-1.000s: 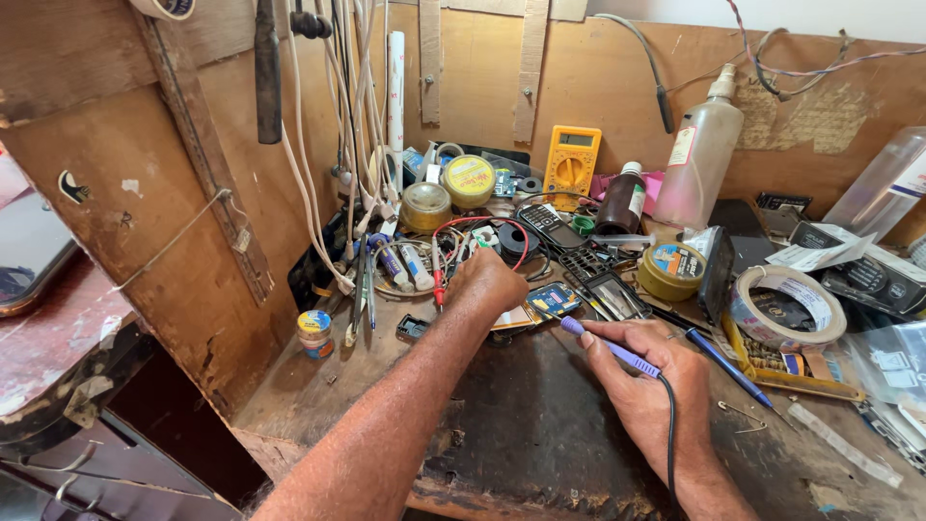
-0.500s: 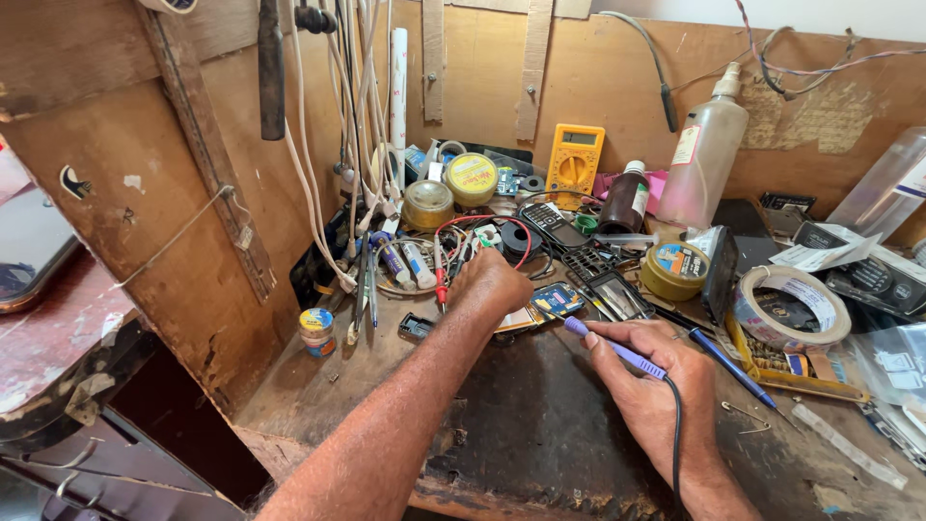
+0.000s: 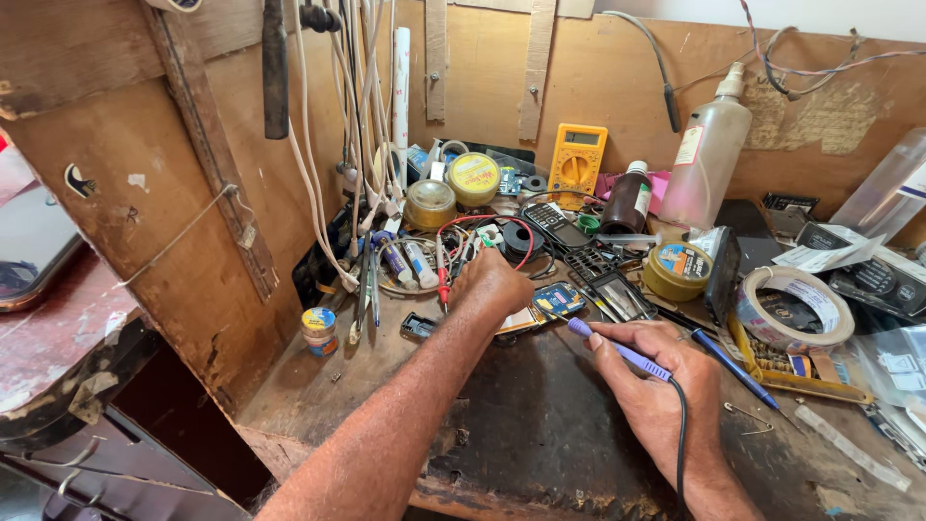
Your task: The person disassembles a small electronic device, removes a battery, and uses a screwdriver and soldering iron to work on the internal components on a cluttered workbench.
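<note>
Right hand (image 3: pixel 661 381) grips purple soldering iron (image 3: pixel 617 349) pen-style, tip at blue circuit board (image 3: pixel 558 300) on workbench (image 3: pixel 540 434). Left hand (image 3: pixel 492 285) curled on board's edge; what it grasps, cannot tell. Best: pin board firmly, brace wrist, touch tip briefly.

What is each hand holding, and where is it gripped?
The right hand grips a purple soldering iron by its handle. The left hand rests on a small circuit board; any grip is hidden.
</note>
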